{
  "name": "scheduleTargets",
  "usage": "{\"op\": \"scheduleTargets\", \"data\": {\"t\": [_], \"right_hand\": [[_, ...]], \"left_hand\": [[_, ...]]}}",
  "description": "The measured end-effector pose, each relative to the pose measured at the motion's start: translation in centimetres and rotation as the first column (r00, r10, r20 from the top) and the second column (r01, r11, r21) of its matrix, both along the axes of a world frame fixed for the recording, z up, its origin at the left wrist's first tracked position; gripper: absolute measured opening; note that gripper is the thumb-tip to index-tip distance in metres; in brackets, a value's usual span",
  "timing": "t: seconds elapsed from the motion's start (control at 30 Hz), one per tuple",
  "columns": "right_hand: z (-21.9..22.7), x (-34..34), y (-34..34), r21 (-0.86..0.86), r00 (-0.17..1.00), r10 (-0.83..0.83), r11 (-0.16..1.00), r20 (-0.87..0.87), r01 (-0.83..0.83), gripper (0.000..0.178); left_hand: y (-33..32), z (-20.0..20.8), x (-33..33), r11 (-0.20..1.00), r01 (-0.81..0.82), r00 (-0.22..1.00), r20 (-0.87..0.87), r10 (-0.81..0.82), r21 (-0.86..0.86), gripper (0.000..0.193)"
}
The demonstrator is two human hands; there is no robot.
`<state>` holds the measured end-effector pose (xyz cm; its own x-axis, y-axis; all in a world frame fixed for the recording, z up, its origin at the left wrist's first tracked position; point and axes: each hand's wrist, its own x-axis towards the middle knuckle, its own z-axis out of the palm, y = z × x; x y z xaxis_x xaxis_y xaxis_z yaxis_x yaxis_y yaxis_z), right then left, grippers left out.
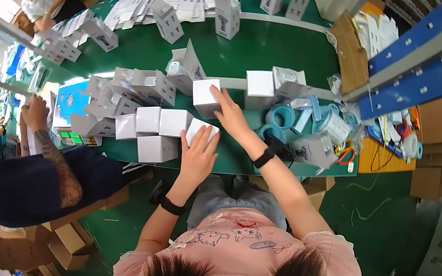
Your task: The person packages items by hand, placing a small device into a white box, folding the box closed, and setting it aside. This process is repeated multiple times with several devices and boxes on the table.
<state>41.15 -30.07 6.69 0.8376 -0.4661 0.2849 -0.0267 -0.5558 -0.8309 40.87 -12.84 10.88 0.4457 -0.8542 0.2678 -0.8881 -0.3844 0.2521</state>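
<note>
Two spread hands: your left hand (197,158) touches the near white carton (194,125), your right hand (230,115) the farther carton (202,93), on the green table (287,47). Cartons seem light, stiff; grip opposite sides.

My left hand (198,158) points forward, back uppermost, fingers (203,138) spread; my right hand (230,115) slants inward, fingers extended, its forearm (285,188) running diagonally.

Matt cardboard boxes (175,123), smooth tabletop (281,49)
</note>
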Motion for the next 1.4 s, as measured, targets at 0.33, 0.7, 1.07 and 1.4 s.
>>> {"op": "scheduleTargets", "data": {"t": [0.33,0.7,1.07,1.4], "right_hand": [[3.5,-26.0,-3.0,-0.132,0.712,-0.581,0.731,0.395,0.669,0.040],[-2.1,-27.3,-4.1,0.619,0.729,-0.672,0.630,0.132,0.468,0.049],[-1.5,-28.4,-9.0,0.299,0.820,-0.551,0.817,0.154,0.493,0.037],[-0.6,-26.8,-8.3,-0.157,0.860,-0.493,0.846,0.134,0.509,0.031]], "left_hand": [[-6.2,1.3,-5.0,0.922,0.061,0.871,-0.431,-0.237,-0.383,0.050],[-18.6,-6.0,-14.9,0.862,0.018,0.403,-0.786,-0.469,-0.506,0.113],[-19.4,-7.8,-11.1,0.765,0.119,0.351,-0.694,-0.629,-0.633,0.089],[-19.9,-8.1,-12.7,0.813,0.310,0.752,-0.396,-0.527,-0.493,0.083]]}}
